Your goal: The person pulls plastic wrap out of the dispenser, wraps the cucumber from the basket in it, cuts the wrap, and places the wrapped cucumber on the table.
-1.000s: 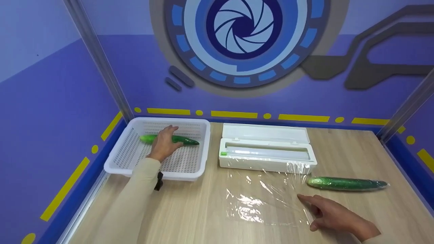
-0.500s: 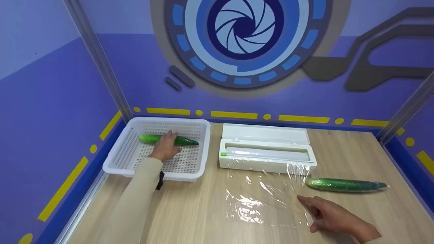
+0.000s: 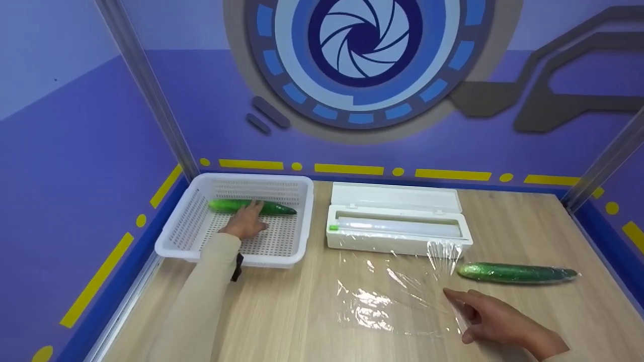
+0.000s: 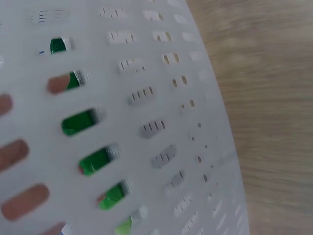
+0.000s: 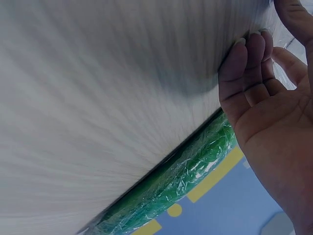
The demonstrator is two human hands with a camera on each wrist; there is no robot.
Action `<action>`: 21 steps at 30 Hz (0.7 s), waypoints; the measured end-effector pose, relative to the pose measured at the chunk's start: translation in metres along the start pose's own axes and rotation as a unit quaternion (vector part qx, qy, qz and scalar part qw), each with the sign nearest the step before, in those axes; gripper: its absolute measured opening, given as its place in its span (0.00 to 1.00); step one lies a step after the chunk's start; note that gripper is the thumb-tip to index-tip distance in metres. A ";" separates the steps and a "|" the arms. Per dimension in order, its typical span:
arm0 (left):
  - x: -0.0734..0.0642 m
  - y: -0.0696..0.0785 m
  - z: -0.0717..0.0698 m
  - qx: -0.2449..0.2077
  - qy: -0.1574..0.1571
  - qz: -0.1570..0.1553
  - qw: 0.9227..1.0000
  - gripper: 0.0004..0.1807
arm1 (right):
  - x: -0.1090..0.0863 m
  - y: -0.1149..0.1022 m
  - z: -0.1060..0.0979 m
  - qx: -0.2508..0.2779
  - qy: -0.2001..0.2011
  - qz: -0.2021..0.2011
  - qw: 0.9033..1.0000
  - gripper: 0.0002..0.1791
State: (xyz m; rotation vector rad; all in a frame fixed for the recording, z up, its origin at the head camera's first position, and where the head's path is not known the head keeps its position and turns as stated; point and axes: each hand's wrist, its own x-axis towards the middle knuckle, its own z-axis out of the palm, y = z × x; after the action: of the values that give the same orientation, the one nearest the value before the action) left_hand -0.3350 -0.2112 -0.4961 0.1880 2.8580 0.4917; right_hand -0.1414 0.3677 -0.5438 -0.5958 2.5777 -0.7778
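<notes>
My left hand (image 3: 245, 221) reaches into a white perforated basket (image 3: 233, 259), its fingers lying over a cucumber (image 3: 279, 208) and its thumb off to the side. Through the basket's slots, the left wrist view shows pieces of that cucumber (image 4: 95, 160) and fingers (image 4: 24, 201). On the table, my right hand (image 3: 495, 317) rests at the right edge of a sheet of clear plastic wrap (image 3: 370, 301), with index finger and thumb spread along that edge and the other fingers bent. A cucumber wrapped in film (image 3: 518, 273) lies just beyond it, also visible in the right wrist view.
A white wrap dispenser box (image 3: 397, 245) stands with its lid up at the back middle; the film runs out over its front, creased at the right end. Behind the wooden table (image 3: 282, 311) rises a blue printed wall (image 3: 201, 110).
My left hand has lowered inside the basket, and its fingers now lie on the cucumber. The right hand, the film and the wrapped cucumber stay in place.
</notes>
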 end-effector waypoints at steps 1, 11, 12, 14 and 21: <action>0.000 -0.001 0.000 0.001 0.000 0.000 1.000 0.39 | 0.000 0.000 0.000 0.000 0.001 -0.002 1.000 0.53; 0.003 0.001 -0.002 -0.026 0.104 -0.017 0.994 0.28 | -0.002 0.005 0.000 -0.011 0.024 -0.046 0.999 0.54; 0.002 0.000 -0.002 -0.022 0.096 -0.020 0.995 0.30 | -0.002 0.005 0.001 -0.012 0.026 -0.050 0.998 0.54; 0.001 -0.002 0.000 -0.010 0.071 -0.021 0.997 0.33 | -0.002 0.005 0.001 -0.013 0.026 -0.050 0.998 0.55; 0.001 -0.012 0.008 0.032 0.051 -0.021 0.998 0.35 | -0.002 0.005 0.002 -0.012 0.023 -0.044 0.999 0.54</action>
State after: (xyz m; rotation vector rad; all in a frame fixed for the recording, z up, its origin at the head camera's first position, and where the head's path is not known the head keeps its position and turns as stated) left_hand -0.3354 -0.2199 -0.5075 0.1165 2.9716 0.4142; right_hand -0.1407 0.3717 -0.5478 -0.7111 2.6216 -0.7986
